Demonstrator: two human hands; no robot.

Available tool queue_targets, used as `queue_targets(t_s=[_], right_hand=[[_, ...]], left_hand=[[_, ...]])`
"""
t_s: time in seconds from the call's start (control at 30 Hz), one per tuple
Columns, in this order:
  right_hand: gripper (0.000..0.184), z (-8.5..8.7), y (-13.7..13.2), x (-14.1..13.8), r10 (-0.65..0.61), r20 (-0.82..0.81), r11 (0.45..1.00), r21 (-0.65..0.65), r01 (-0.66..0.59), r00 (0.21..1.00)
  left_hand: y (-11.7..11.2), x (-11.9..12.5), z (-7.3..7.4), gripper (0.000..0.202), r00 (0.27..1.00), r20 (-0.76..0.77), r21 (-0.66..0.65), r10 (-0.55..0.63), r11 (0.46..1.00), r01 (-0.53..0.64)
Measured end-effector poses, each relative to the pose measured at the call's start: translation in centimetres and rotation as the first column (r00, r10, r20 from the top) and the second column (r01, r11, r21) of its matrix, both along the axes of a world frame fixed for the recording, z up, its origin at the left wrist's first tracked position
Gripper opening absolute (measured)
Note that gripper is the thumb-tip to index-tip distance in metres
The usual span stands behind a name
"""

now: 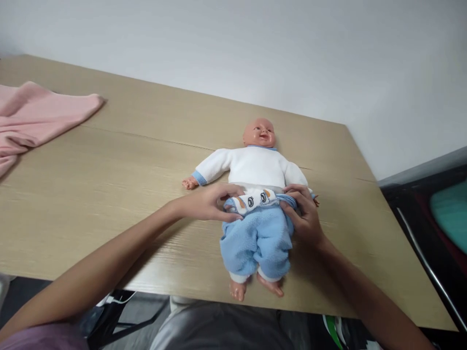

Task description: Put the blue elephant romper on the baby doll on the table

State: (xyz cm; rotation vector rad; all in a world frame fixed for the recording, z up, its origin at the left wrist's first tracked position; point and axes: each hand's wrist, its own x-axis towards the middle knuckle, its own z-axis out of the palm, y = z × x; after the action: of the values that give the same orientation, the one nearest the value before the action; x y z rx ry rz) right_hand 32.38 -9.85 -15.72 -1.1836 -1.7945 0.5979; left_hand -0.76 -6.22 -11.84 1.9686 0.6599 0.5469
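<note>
A baby doll (257, 167) lies on its back on the wooden table (109, 194), head away from me. It wears a white top and light blue fleece trousers (259, 243). My left hand (209, 201) pinches the left side of the trousers' patterned waistband (253, 200). My right hand (304, 214) grips the waistband's right side at the doll's hip. Both hands are closed on the fabric. The doll's bare feet (255, 288) reach the table's near edge.
A pink cloth (32, 119) lies at the table's far left. A white wall runs behind the table. To the right, past the table's edge, is a dark surface with a teal object (450, 211). Cables lie on the floor below.
</note>
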Motion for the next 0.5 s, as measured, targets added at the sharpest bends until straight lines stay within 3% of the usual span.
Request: queue_targets(t_s=[0.1, 0.2, 0.3, 0.4, 0.5], right_hand=[[0.005, 0.3, -0.6, -0.6, -0.012, 0.039, 0.992, 0.123, 0.007, 0.999], [0.006, 0.3, -0.9, -1.0, 0.010, 0.008, 0.996, 0.086, -0.011, 1.000], [0.009, 0.0, -1.0, -1.3, -0.054, 0.006, 0.998, 0.036, 0.054, 0.999], [0.015, -0.2, -0.3, -1.7, -0.132, 0.032, 0.991, 0.009, 0.132, 0.991], [0.020, -0.3, 1.4, -2.3, -0.175, 0.008, 0.984, -0.041, 0.175, 0.985]], left_hand=[[-0.1, 0.1, -0.7, 0.026, 0.998, 0.002, 0.208, 0.061, 0.976, -0.060], [-0.5, 0.5, -2.0, 0.014, 0.982, 0.078, 0.253, 0.173, 0.949, -0.187], [-0.9, 1.2, -3.8, 0.009, 0.935, 0.201, 0.223, 0.292, 0.916, -0.334], [-0.6, 2.0, -5.3, 0.013, 0.872, 0.217, 0.132, 0.439, 0.872, -0.472], [0.2, 2.8, -5.4, 0.021, 0.820, 0.186, 0.019, 0.541, 0.833, -0.554]])
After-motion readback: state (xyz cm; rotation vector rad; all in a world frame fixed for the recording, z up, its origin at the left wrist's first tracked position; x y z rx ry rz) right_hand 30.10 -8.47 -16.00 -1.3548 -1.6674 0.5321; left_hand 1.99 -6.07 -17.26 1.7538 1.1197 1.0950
